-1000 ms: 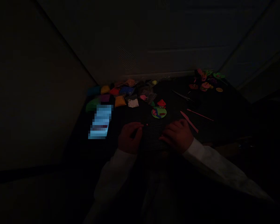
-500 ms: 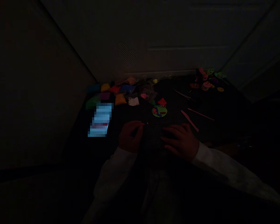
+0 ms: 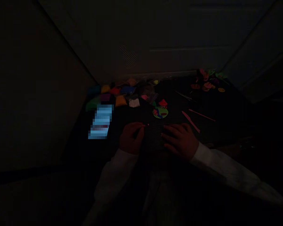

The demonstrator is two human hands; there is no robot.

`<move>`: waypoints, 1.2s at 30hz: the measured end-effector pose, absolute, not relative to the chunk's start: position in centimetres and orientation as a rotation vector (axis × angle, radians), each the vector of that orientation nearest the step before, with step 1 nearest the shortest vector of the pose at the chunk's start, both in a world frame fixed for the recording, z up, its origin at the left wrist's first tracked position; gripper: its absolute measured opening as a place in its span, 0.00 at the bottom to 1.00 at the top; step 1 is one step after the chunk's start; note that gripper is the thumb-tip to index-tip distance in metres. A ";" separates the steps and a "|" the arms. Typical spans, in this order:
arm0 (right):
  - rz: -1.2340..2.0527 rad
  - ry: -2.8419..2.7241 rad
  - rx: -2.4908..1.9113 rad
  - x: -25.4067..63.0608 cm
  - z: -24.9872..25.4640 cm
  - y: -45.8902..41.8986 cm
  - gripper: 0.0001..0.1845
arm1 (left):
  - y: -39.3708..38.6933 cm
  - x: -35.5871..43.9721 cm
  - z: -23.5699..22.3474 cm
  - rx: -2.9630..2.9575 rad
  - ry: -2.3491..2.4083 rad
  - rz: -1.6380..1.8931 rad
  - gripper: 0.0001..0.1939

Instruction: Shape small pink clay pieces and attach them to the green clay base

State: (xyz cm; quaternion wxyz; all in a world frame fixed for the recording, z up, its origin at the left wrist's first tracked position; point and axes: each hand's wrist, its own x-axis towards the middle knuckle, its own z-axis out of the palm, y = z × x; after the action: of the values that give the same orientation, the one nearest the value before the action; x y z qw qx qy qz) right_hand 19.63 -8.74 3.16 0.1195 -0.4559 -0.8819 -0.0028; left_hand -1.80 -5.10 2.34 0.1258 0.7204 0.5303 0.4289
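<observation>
The scene is very dark. My left hand (image 3: 130, 138) rests on the dark table, its thumb and forefinger nearly together in a pinch; a pinkish bit shows at their tips, too dim to name. Just right of these fingertips lies a tiny pink piece (image 3: 148, 124). My right hand (image 3: 180, 139) lies palm down with its fingers spread, holding nothing visible. Beyond and between both hands is a round green clay disc (image 3: 164, 111) with red, blue and brown shapes on it. A small red-roofed clay shape (image 3: 163, 102) stands at its back edge.
A lit phone (image 3: 101, 121) with a blurred screen lies at left. Several bags of coloured clay, one orange (image 3: 120, 100), line the back. At right are a pink plastic knife (image 3: 190, 121), a thin pink stick (image 3: 202, 115), scissors (image 3: 184, 95) and colourful clay figures (image 3: 208, 86).
My right hand has shifted slightly left. My left hand keeps its pinch beside the tiny pink piece. The whole view has moved very slightly.
</observation>
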 end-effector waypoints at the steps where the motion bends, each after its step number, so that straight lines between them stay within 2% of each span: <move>1: -0.010 -2.575 -1.336 19.6 3.2 -8.7 0.21 | -5.1 -1.8 2.4 2.095 1.550 1.248 0.08; 11: 0.029 -2.541 -1.340 19.3 3.4 -8.6 0.20 | -4.9 -1.4 2.1 2.174 1.574 1.178 0.09; 21: 0.089 -2.322 -1.357 19.7 3.5 -7.4 0.14 | -4.6 -1.3 1.7 2.239 1.618 1.101 0.10; 29: 0.106 -2.439 -1.327 18.3 3.2 -7.0 0.10 | -4.8 -1.2 1.9 2.267 1.616 1.098 0.09; 36: 0.262 -2.342 -1.336 19.1 3.2 -7.2 0.09 | -4.7 -1.4 1.7 2.289 1.586 1.132 0.09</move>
State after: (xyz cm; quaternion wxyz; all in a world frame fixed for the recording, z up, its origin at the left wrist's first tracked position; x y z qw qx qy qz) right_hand 19.06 -7.20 3.19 0.2145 -0.4816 -0.8445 0.0943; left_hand -1.38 -4.72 1.66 0.0681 0.7597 0.5264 0.3756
